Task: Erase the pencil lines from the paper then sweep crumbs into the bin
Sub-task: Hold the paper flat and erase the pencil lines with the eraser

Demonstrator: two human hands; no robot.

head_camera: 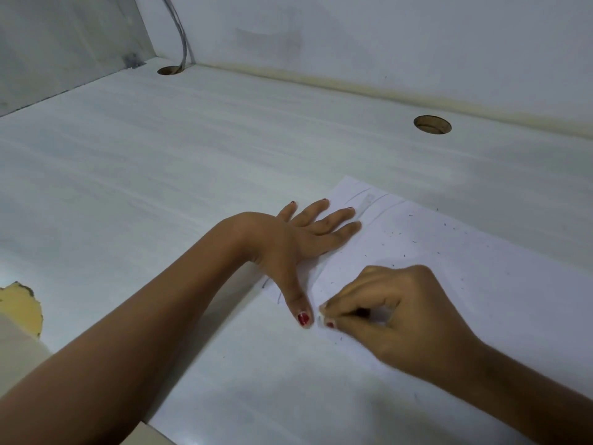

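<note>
1. The left arm (122, 342) reaches in from the lower left, bare to the wrist.
2. The left hand (288, 239) lies flat on the left edge of the paper (481, 300). Its fingers are straight and spread and grip nothing. Its thumb points back toward the camera and presses on the sheet.
3. The right hand (394, 313) comes in from the lower right and rests on the paper just beside the left thumb. Its fingers are curled, and thumb and fingertips pinch a small whitish eraser (321, 318). Only the eraser's tip shows, touching the sheet.
4. The paper lies flat on the desk (160, 155), toward its near right side, and runs out of view at the bottom.
5. Faint pencil lines (377, 199) curve across the sheet's far corner. A few more marks show by the left wrist.
6. Dark crumbs (411, 216) are scattered over the paper, mostly beyond the right hand.
7. The desk is white, with two round holes (432, 124) near the back wall.
8. A grey cable (183, 40) drops into the left hole.
9. A yellow chip (22, 303) breaks the desk's near left edge.
</note>
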